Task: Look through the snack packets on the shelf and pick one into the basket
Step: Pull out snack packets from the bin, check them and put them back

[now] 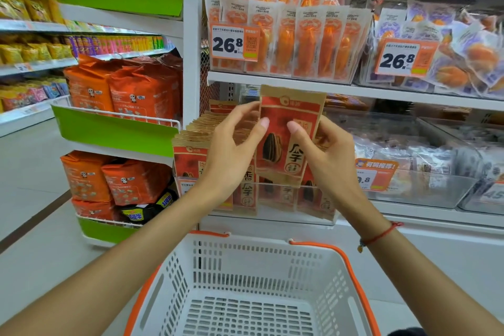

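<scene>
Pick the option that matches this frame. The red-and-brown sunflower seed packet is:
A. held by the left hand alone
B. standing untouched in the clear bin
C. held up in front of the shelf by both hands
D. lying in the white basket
C: the sunflower seed packet is raised in front of the shelf, with the left hand and the right hand each pinching a side, while the basket below holds nothing.

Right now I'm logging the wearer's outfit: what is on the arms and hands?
Both forearms are bare, with no sleeves in view. The right wrist wears a thin red string bracelet with a small charm hanging from it. The left hand and right hand show no gloves or visible rings.
</scene>
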A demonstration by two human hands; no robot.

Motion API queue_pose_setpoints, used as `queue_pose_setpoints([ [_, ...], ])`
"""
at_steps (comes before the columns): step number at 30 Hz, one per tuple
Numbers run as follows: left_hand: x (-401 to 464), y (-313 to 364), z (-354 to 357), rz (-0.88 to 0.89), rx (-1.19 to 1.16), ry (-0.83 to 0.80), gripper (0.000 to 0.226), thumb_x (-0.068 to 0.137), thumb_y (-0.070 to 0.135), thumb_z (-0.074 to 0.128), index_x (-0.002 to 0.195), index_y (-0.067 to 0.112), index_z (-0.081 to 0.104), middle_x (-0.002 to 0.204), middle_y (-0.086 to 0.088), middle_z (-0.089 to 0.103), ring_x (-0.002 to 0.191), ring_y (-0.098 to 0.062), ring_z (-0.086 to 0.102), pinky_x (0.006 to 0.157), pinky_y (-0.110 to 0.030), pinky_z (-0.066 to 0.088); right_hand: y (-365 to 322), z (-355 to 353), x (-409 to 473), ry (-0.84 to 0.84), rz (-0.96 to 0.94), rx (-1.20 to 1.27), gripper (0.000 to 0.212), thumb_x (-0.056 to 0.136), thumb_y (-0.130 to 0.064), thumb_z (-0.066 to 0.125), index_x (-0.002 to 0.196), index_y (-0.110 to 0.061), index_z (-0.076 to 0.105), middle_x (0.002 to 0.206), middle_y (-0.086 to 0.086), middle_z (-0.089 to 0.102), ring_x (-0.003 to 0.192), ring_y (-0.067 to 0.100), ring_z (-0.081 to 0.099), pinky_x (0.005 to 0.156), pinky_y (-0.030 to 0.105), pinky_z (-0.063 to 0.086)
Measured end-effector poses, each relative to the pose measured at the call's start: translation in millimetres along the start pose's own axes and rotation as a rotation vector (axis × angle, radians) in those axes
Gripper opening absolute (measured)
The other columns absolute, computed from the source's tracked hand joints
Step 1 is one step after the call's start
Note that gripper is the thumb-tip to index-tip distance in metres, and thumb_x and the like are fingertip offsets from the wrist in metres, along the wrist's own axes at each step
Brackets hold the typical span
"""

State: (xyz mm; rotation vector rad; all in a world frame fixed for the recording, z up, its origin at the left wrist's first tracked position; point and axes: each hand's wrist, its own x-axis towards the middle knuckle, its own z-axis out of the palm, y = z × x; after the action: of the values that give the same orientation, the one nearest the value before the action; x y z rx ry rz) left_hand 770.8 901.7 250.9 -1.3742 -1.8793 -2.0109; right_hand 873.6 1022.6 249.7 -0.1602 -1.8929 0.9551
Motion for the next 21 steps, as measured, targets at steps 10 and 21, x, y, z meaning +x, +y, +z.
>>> queue_pose_setpoints([
  [10,-45,-18,-39,-0.643,0.005,-0.350,0.029,0.089,0.040,0.065,0.115,0.028,0.066,0.107,0.009,0.073,0.096,-0.002,0.069,0.082,-0.024,0.057,15,6,-44,-0.355,0.564,0.217,0.016,0.089,-0.028,0.065,0.097,-0.017,0.074,0.088,-0.005,0.077,0.080,0.005,0.071,0.066,0.014,0.052],
  [21,-60,-48,-53,-0.745,0.097,-0.487,0.021,0.086,0.038,0.067,0.102,0.027,0.073,0.090,0.012,0.076,0.085,0.000,0.071,0.072,-0.015,0.051,33,19,-60,-0.588,0.761,0.105,0.031,0.090,-0.040,0.063,0.109,-0.018,0.071,0.099,-0.004,0.076,0.093,0.009,0.070,0.080,0.024,0.053],
])
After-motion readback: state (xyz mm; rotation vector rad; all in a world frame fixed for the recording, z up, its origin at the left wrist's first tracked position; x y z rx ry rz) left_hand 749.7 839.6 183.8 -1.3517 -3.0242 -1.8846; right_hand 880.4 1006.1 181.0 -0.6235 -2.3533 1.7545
